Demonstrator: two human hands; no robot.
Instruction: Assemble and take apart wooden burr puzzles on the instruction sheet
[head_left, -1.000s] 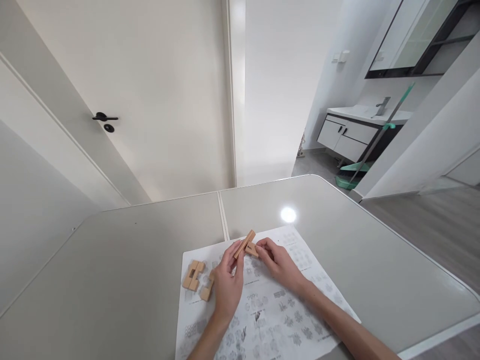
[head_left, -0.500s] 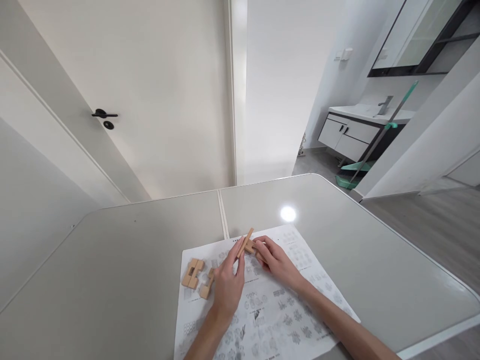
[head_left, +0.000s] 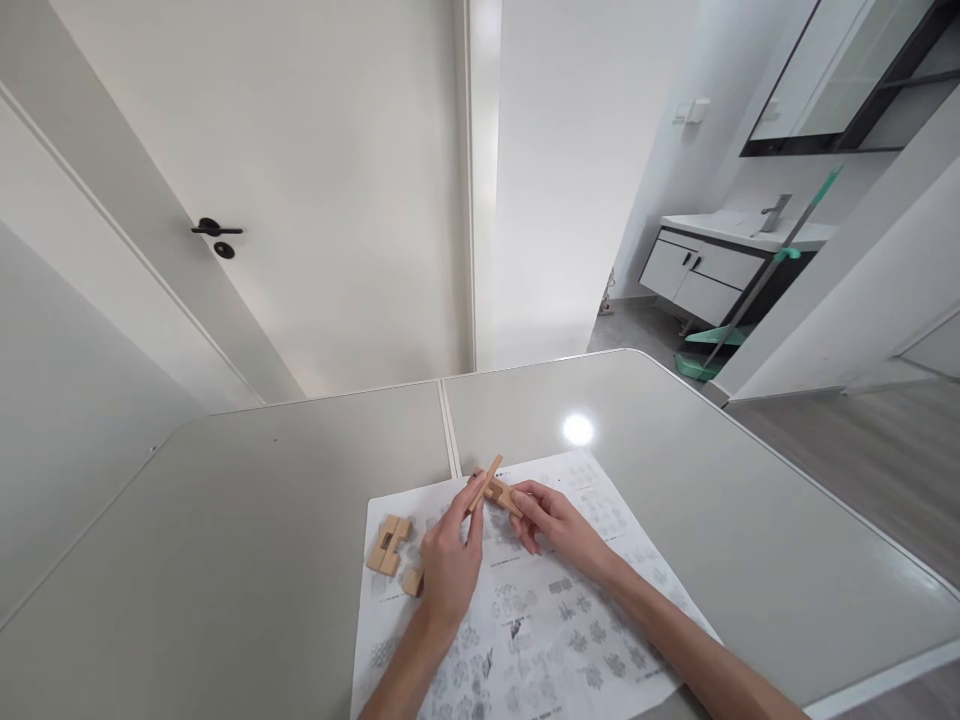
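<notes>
Holding a slim wooden strip pinched in its fingers, the left hand hovers over the far part of a printed sheet, the strip tilted so that its upper end points away and to the right. The right hand meets it from the other side: its fingers are closed on a short wooden block, which touches the lower half of the strip, the two pieces crossing just above the paper. Whether the block is slotted into the strip or only pressed against it cannot be told. Both forearms reach in from the near edge, the left over the sheet's near left part, the right across its near right corner. The sheet, covered in small grey diagrams, lies flat on a pale grey surface. At the sheet's left edge, just beside the left hand, lie two loose pieces: a notched wooden piece and, nearer the person, a small wooden chunk close to the base of the left thumb. A seam runs away across the surface beyond the hands, and a round light reflection shines to its right. Behind the surface stands a white door with a black handle; far right, a vanity cabinet and a green-headed mop leaning beside it.
</notes>
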